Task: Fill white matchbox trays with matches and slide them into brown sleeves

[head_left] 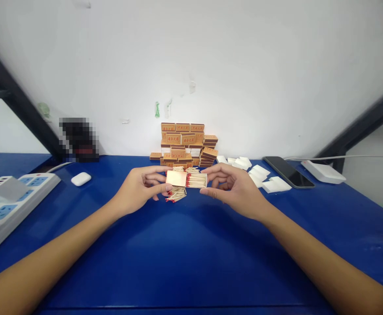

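Note:
Between my hands is a matchbox, its tray partly out of its sleeve. My left hand (147,186) pinches the tan matchbox sleeve (176,178) by its left end. With thumb and fingers, my right hand (232,186) grips the right end of the white matchbox tray (206,180). Red-tipped matches (196,180) lie side by side in the exposed part of the tray. Loose matches (176,195) are heaped on the table below and behind the box, partly hidden by it.
Many matchboxes (178,139) are stacked against the wall. White empty trays (258,174) lie to the right, beside a dark phone (289,171) and a white box-shaped device (323,171). On the left are a white earbud case (81,179) and a power strip (48,186) on the blue table (184,262).

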`<action>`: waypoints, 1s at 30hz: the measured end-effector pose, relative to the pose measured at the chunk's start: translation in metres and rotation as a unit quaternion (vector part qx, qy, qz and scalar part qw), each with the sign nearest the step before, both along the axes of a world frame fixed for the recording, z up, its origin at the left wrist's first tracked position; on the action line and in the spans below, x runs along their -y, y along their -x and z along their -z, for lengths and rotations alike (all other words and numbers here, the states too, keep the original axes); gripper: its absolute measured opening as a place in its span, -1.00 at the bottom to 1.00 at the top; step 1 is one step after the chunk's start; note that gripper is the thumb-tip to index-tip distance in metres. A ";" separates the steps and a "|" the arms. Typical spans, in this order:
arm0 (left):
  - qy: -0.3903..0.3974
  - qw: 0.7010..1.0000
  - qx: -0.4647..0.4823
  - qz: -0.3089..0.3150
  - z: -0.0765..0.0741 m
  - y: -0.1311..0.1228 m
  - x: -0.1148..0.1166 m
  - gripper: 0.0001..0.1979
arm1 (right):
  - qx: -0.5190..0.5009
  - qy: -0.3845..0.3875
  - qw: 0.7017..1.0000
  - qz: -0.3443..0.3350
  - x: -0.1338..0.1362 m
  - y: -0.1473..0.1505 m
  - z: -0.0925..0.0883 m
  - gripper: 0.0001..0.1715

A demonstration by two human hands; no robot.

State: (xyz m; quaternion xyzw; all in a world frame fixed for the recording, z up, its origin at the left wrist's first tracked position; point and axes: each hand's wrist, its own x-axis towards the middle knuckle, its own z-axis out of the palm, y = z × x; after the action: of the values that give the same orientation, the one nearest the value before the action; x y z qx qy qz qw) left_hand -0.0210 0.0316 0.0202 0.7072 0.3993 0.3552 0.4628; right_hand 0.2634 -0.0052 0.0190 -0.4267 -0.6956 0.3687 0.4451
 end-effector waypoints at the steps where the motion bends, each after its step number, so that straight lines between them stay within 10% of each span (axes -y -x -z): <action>1: -0.007 1.000 -0.003 -0.004 0.000 0.000 0.000 -0.36 | 0.004 0.000 1.000 0.002 0.001 0.000 0.000 -0.50; 15: -0.257 0.953 -0.157 -0.036 0.010 0.006 0.001 -0.44 | -0.034 0.036 0.999 -0.002 0.006 0.007 -0.004 -0.50; 30: -0.158 0.984 -0.076 -0.042 0.013 -0.001 0.002 -0.41 | -0.031 -0.017 0.999 0.007 0.009 0.009 -0.002 -0.52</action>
State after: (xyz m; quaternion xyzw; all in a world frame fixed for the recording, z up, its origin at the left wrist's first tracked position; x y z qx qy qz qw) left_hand -0.0199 0.0299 0.0071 0.7792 0.4013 0.3782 0.2981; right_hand 0.2545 -0.0146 0.0208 -0.4122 -0.6844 0.3673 0.4763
